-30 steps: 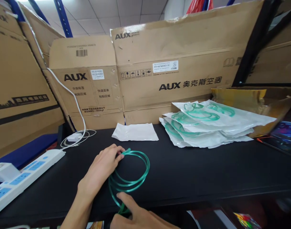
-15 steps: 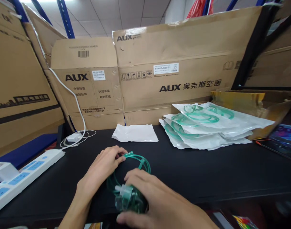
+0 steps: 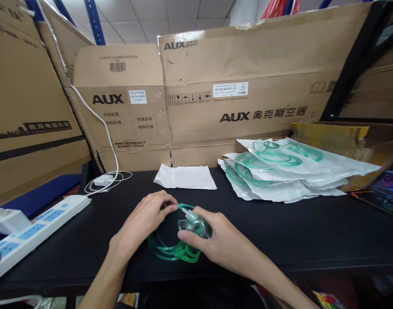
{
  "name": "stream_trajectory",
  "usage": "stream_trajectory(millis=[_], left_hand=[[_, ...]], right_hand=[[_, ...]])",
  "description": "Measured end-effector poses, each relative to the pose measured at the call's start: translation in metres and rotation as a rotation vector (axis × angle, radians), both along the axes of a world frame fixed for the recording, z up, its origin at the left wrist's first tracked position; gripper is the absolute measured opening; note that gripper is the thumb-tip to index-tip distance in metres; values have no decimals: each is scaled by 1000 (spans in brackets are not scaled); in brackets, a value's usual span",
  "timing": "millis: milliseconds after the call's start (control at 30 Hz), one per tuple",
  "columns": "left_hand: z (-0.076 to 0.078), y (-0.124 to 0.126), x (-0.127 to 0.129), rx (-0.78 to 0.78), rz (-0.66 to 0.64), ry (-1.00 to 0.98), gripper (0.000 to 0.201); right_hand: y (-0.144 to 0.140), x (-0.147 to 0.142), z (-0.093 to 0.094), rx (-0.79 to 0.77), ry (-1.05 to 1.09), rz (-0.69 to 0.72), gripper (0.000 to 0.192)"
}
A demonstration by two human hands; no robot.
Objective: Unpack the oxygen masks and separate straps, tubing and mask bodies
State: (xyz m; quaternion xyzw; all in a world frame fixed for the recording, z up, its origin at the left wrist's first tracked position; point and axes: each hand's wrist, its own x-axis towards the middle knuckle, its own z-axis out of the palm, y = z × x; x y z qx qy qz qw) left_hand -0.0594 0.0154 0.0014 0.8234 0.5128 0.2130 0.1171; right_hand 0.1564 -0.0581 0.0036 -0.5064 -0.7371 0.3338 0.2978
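Left hand: our left hand [image 3: 144, 223] pinches the coiled green plastic tubing [image 3: 170, 251] at its near end.
Right hand: our right hand [image 3: 215, 240] grips what looks like a clear green-tinted mask [image 3: 194, 225].
Where: both on the black tabletop [image 3: 296, 231], before the empty white pouch [image 3: 185, 177].

Your stock here: coiled tubing [image 3: 170, 251], green translucent plastic, glossy; mask [image 3: 196, 225], clear soft-looking plastic; table [image 3: 296, 227], black and matt; flat pouch [image 3: 185, 177] and stacked pouches [image 3: 280, 171], shiny white film; boxes [image 3: 235, 86], rough brown cardboard; power strip [image 3: 31, 229], smooth white plastic
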Motion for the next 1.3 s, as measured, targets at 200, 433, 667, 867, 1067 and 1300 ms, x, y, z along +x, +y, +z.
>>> stream_trajectory(millis=[200, 433, 667, 867, 1067, 1300], left_hand=[[1, -2, 1, -27, 0, 28, 17], [3, -3, 2, -44, 24, 40, 14], [1, -4, 1, -45, 23, 5, 13], [3, -7, 3, -68, -55, -104, 16], [7, -8, 7, -81, -130, -194, 16], [11, -12, 9, -80, -148, -222, 16]], right_hand=[[13, 11, 3, -29, 121, 21, 36], [15, 37, 31, -62, 262, 35, 34], [20, 71, 42, 301, 81, -306, 50], [39, 54, 11, 275, -85, -164, 31], [43, 43, 2, 210, -30, -32, 33], [42, 32, -7, 207, -50, 7, 34]])
